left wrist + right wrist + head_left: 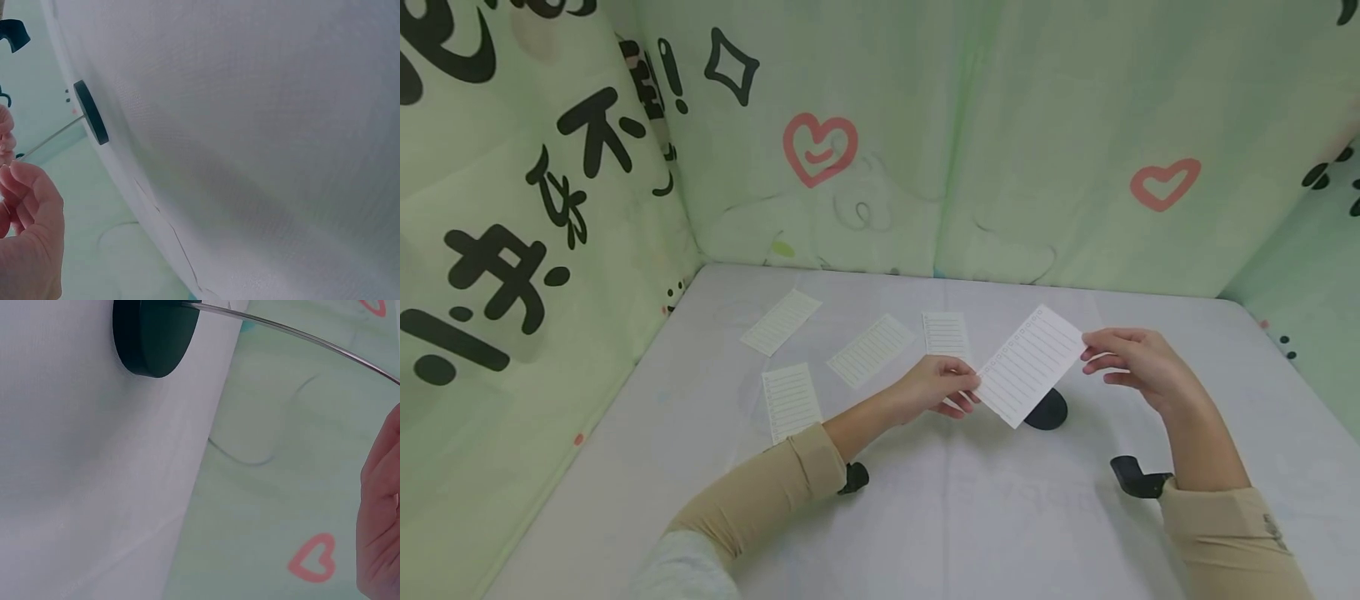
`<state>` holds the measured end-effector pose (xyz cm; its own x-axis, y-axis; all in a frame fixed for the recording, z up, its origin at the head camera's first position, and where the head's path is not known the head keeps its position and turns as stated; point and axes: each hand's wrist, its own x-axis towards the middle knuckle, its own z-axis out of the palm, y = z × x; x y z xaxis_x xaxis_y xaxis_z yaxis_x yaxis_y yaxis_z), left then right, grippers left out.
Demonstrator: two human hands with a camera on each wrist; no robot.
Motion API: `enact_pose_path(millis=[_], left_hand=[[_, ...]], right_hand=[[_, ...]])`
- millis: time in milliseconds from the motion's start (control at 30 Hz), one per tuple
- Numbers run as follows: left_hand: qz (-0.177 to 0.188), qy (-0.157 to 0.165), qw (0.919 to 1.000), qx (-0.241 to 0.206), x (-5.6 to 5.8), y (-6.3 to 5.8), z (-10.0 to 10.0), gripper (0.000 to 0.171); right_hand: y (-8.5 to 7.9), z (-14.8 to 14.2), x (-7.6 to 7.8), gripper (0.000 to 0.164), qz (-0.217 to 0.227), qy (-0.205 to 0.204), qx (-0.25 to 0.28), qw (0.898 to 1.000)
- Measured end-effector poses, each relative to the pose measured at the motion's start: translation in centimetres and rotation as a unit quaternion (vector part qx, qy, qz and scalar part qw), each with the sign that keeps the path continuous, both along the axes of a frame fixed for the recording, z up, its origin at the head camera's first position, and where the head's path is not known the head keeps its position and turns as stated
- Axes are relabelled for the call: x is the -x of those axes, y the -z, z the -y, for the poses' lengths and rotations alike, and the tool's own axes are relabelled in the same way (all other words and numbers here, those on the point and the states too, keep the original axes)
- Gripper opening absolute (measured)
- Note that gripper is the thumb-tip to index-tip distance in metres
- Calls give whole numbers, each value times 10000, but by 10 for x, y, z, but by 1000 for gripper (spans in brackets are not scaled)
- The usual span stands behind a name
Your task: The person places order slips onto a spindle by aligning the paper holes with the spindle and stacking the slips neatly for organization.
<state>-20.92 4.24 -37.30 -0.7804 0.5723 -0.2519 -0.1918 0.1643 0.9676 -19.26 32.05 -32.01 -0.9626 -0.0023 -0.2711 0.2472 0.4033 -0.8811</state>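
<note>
A white lined paper slip [1030, 367] is held up at a slant above the table. My left hand [936, 387] pinches its lower left corner, and my right hand [1142, 362] pinches the corner on the right. Partly behind the slip stands a round black base [1048, 412]. From that base a thin metal rod [300, 334] rises, and in the left wrist view it reaches close to the fingertips of the left hand [31, 231]. The slip cannot be made out in either wrist view. Whether it touches the rod, I cannot tell.
Several more lined slips lie on the white-covered table: one at the far left [782, 322], one in the middle [871, 350], one nearer me [792, 400], partly behind the left sleeve [760, 483], and one behind the left hand [946, 332]. Green printed curtains [1037, 125] enclose the table.
</note>
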Motion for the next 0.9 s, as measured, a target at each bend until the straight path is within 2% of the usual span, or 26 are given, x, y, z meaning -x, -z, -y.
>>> enact_pose_path(millis=[467, 600, 700, 900], left_hand=[[-8, 47, 10000, -57, 1, 6, -4, 15], [-69, 73, 9999, 45, 1, 11, -4, 14], [-118, 68, 9998, 146, 1, 15, -5, 12], [57, -1, 9983, 583, -1, 20, -4, 10]], right_hand=[[4, -4, 0, 17, 45, -193, 362, 9991], [5, -5, -1, 15, 39, -328, 252, 9991], [10, -7, -1, 13, 2, -450, -26, 9990], [23, -8, 1, 31, 355, -746, -362, 9959]])
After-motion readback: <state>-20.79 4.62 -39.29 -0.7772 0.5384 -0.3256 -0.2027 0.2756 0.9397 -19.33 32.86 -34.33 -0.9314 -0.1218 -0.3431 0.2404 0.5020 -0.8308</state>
